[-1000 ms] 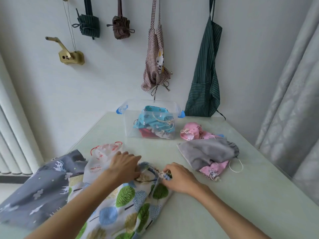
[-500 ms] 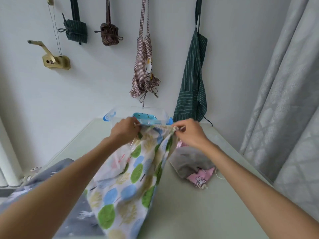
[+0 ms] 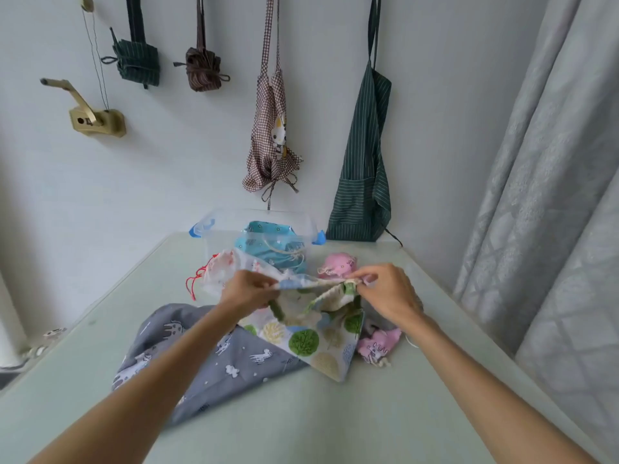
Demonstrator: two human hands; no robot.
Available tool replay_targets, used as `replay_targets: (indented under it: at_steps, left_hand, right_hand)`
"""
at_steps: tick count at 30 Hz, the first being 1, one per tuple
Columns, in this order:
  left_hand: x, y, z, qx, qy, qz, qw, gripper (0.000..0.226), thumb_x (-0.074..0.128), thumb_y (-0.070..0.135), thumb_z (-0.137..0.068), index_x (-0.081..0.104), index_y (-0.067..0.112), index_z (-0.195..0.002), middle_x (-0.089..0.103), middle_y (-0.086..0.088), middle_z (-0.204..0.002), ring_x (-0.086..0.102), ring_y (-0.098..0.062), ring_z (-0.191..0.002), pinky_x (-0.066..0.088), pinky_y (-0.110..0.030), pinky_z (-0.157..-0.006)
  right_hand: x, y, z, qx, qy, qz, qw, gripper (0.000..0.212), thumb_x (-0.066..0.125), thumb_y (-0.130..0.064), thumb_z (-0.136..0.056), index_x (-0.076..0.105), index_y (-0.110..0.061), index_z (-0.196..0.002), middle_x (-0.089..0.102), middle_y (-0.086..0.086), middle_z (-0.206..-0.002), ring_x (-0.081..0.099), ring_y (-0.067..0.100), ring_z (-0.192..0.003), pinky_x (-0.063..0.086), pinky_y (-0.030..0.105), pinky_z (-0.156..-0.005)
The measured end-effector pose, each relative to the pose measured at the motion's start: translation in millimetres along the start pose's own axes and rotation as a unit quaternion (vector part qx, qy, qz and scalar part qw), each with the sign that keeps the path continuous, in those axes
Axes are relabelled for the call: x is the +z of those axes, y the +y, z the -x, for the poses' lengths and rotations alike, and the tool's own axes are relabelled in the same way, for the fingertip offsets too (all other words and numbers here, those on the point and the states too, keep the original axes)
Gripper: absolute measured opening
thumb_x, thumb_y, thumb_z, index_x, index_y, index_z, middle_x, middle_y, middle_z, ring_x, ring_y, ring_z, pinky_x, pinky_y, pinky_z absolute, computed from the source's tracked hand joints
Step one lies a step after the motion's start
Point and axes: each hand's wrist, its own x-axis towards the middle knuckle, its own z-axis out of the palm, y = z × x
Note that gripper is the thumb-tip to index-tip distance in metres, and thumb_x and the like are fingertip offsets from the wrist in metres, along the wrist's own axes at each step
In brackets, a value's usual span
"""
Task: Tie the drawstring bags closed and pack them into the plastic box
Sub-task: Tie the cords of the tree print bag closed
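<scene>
Lowered bag (image 3: pixel 311 329), fingers (image 3: pixel 264 289) still pinching.

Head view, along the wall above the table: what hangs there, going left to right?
Brass crank bracket → folded dark green striped cloth → bundled brown cloth → brown checked apron with a cartoon cat → dark green striped apron → grey curtain.

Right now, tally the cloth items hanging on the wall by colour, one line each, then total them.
Green striped: 2, a rolled bundle and an apron
Brown striped: 1, a rolled bundle
Brown checked: 1, an apron with a cartoon animal
Total: 4
</scene>
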Motion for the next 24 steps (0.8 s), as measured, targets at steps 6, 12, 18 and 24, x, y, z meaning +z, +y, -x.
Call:
replay_targets:
  at_steps: [6, 12, 18, 24]
  left_hand:
    - [1.9, -52.1, 33.2, 0.012, 0.033, -0.050, 0.998, 0.009, 0.072, 0.023, -0.082, 0.073, 0.020, -0.073, 0.073, -0.004, -0.068, 0.069, -0.023, -0.064, 0.059, -0.042, -0.071]
    - [5.1, -68.6, 55.6, 0.047, 0.030, -0.060, 0.997, 0.014, 0.069, 0.021, -0.085, 0.072, 0.023, -0.071, 0.070, 0.011, -0.059, 0.067, -0.002, -0.056, 0.055, -0.021, -0.052]
    - [7.2, -73.7, 62.7, 0.012, 0.010, -0.014, 1.000, 0.010, 0.065, 0.022, -0.088, 0.067, 0.023, -0.079, 0.073, 0.005, -0.074, 0.068, -0.008, -0.059, 0.050, -0.023, -0.049]
    - [-4.9, -77.7, 65.9, 0.013, 0.059, -0.173, 0.983, 0.013, 0.056, 0.029, -0.092, 0.065, 0.030, -0.100, 0.070, 0.017, -0.096, 0.068, -0.012, -0.092, 0.052, -0.030, -0.081]
  right_hand:
    - [19.9, 28.7, 40.2, 0.156, -0.036, -0.230, 0.960, 0.037, 0.059, 0.005, -0.081, 0.069, -0.025, -0.062, 0.070, 0.002, -0.080, 0.067, 0.016, -0.071, 0.058, 0.027, -0.067]
    - [24.0, 26.9, 67.7, 0.282, -0.081, -0.406, 0.866, 0.007, 0.066, -0.007, -0.083, 0.061, -0.006, -0.088, 0.066, 0.010, -0.081, 0.064, 0.019, -0.066, 0.058, 0.025, -0.060]
    - [40.9, 17.9, 83.9, 0.291, -0.150, -0.402, 0.855, 0.009, 0.065, -0.020, -0.087, 0.063, -0.011, -0.086, 0.065, 0.002, -0.070, 0.047, 0.006, -0.046, 0.032, 0.014, -0.038]
    - [39.4, 28.3, 84.4, 0.270, -0.091, -0.400, 0.871, 0.005, 0.064, -0.012, -0.087, 0.067, -0.016, -0.086, 0.068, -0.003, -0.068, 0.053, 0.003, -0.049, 0.039, 0.014, -0.046]
